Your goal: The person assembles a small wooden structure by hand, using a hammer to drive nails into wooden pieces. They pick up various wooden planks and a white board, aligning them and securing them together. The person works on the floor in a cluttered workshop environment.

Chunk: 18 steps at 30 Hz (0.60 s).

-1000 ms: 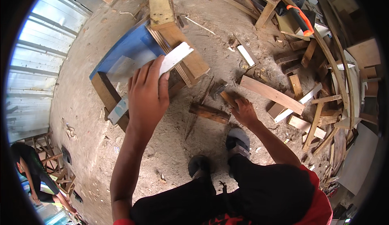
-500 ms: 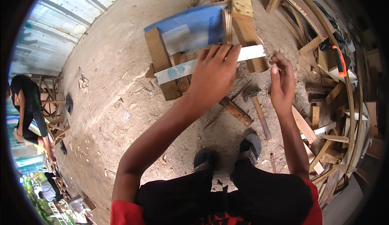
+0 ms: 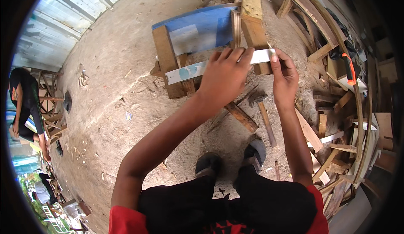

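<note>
Head view: your left hand (image 3: 225, 72) curls over white strip (image 3: 193, 71), gripping it. Your right hand (image 3: 287, 72), partly curled, thumb at strip's right end; cannot tell what fingers grip. Strip spans wooden frame (image 3: 164, 44) with blue panel (image 3: 202, 23). Hammer (image 3: 266, 122) near your feet.

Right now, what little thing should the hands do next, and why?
Perhaps the right hand should steady the right end of the white strip: it is at that end, while the left hand lies across the strip's middle. The hammer lies on the ground, so neither hand is busy with it.
</note>
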Each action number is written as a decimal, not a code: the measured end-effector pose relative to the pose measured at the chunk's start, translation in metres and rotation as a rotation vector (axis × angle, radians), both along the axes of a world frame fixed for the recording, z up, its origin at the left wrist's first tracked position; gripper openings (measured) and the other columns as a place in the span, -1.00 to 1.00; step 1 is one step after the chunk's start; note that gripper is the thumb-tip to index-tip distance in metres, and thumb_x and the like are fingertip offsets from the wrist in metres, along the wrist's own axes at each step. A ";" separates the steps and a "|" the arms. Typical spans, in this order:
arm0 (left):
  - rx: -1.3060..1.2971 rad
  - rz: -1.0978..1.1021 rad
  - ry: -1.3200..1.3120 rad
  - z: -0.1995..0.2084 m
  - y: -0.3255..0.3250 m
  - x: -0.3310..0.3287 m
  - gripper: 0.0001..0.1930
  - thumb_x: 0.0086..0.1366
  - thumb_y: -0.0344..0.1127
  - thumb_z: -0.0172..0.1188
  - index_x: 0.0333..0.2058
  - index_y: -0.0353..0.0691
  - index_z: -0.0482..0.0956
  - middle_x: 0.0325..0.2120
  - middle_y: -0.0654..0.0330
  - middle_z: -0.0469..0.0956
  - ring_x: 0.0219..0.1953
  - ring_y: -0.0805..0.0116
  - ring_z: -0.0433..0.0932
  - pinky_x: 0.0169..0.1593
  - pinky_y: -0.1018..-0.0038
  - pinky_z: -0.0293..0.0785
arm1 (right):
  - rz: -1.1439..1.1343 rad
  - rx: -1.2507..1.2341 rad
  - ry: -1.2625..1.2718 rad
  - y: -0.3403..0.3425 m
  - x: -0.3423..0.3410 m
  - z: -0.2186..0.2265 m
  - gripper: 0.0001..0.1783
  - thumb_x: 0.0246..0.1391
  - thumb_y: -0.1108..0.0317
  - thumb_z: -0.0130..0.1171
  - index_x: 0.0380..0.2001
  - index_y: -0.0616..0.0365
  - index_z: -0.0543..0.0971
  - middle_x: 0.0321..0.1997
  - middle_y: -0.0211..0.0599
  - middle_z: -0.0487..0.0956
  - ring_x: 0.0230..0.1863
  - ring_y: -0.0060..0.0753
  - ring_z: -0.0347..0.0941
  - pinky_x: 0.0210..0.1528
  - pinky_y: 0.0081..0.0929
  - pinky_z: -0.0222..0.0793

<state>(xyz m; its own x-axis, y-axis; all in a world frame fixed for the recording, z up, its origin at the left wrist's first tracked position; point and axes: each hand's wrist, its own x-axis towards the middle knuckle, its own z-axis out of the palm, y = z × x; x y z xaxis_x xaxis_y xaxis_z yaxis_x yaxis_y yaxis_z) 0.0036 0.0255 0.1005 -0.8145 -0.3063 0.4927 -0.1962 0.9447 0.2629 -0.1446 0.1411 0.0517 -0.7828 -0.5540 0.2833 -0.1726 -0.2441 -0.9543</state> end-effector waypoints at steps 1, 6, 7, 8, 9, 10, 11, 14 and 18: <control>-0.016 0.012 -0.002 -0.001 -0.001 0.002 -0.57 0.33 -0.32 0.21 0.16 -0.26 0.48 -0.05 0.09 0.58 0.00 0.10 0.56 0.04 0.16 0.41 | -0.010 0.032 0.009 0.000 0.002 0.003 -0.66 0.33 0.28 0.25 0.07 0.25 0.58 -0.09 -0.35 0.62 -0.06 -0.61 0.48 -0.03 -0.60 0.44; -0.028 0.014 -0.016 0.000 -0.002 -0.003 -0.59 0.39 -0.22 0.12 0.17 -0.19 0.48 0.01 0.08 0.58 0.00 0.08 0.56 0.07 0.16 0.39 | 0.012 -0.044 0.081 -0.002 -0.006 -0.006 -0.68 0.32 0.32 0.25 0.05 0.23 0.59 -0.10 -0.37 0.61 -0.09 -0.61 0.48 -0.04 -0.59 0.44; -0.032 0.014 -0.025 -0.003 0.000 -0.004 -0.58 0.40 -0.19 0.10 0.18 -0.17 0.48 0.02 0.07 0.58 0.03 0.08 0.55 0.09 0.16 0.39 | 0.027 -0.021 0.061 0.001 -0.010 -0.008 -0.68 0.32 0.31 0.25 0.06 0.22 0.59 -0.10 -0.37 0.61 -0.08 -0.60 0.48 -0.03 -0.58 0.43; -0.058 0.024 -0.032 -0.004 0.001 -0.004 -0.58 0.39 -0.20 0.11 0.18 -0.17 0.48 0.02 0.07 0.58 0.03 0.07 0.55 0.09 0.17 0.39 | 0.044 -0.003 0.035 0.004 -0.011 -0.010 -0.68 0.33 0.30 0.24 0.06 0.21 0.59 -0.10 -0.38 0.61 -0.08 -0.59 0.48 -0.02 -0.56 0.43; -0.083 0.034 -0.038 -0.005 0.003 -0.004 -0.57 0.39 -0.20 0.11 0.19 -0.17 0.49 0.02 0.07 0.58 0.03 0.07 0.55 0.10 0.17 0.40 | 0.027 -0.020 0.004 0.008 -0.008 -0.015 -0.68 0.34 0.28 0.23 0.07 0.21 0.59 -0.09 -0.38 0.61 -0.07 -0.59 0.47 -0.01 -0.55 0.42; -0.109 0.047 -0.036 -0.006 0.004 -0.006 -0.57 0.39 -0.21 0.12 0.19 -0.17 0.49 0.02 0.08 0.59 0.03 0.07 0.55 0.10 0.18 0.40 | 0.011 -0.038 -0.018 0.012 -0.008 -0.021 -0.67 0.35 0.25 0.22 0.07 0.20 0.58 -0.09 -0.38 0.61 -0.06 -0.59 0.47 0.00 -0.53 0.41; -0.112 0.044 -0.043 -0.006 0.005 -0.007 -0.56 0.38 -0.22 0.13 0.20 -0.17 0.49 0.03 0.07 0.58 0.04 0.07 0.54 0.12 0.18 0.39 | 0.009 -0.008 -0.058 0.021 -0.010 -0.030 -0.65 0.37 0.21 0.19 0.07 0.23 0.55 -0.07 -0.38 0.59 -0.04 -0.57 0.47 0.01 -0.50 0.40; -0.136 0.038 -0.055 -0.007 0.005 -0.006 -0.53 0.35 -0.26 0.16 0.22 -0.19 0.47 0.07 0.06 0.57 0.08 0.08 0.53 0.18 0.17 0.36 | -0.017 0.140 -0.175 0.057 -0.012 -0.063 -0.67 0.38 0.25 0.18 0.04 0.26 0.50 -0.06 -0.39 0.57 -0.04 -0.54 0.51 0.01 -0.49 0.41; -0.246 -0.002 -0.032 -0.003 0.005 -0.005 -0.47 0.30 -0.30 0.22 0.24 -0.25 0.46 0.12 0.01 0.55 0.17 0.06 0.50 0.27 0.16 0.32 | -0.055 0.193 -0.219 0.108 -0.023 -0.111 -0.76 0.36 0.37 0.18 -0.02 0.28 0.53 -0.12 -0.37 0.59 -0.12 -0.55 0.53 -0.02 -0.51 0.45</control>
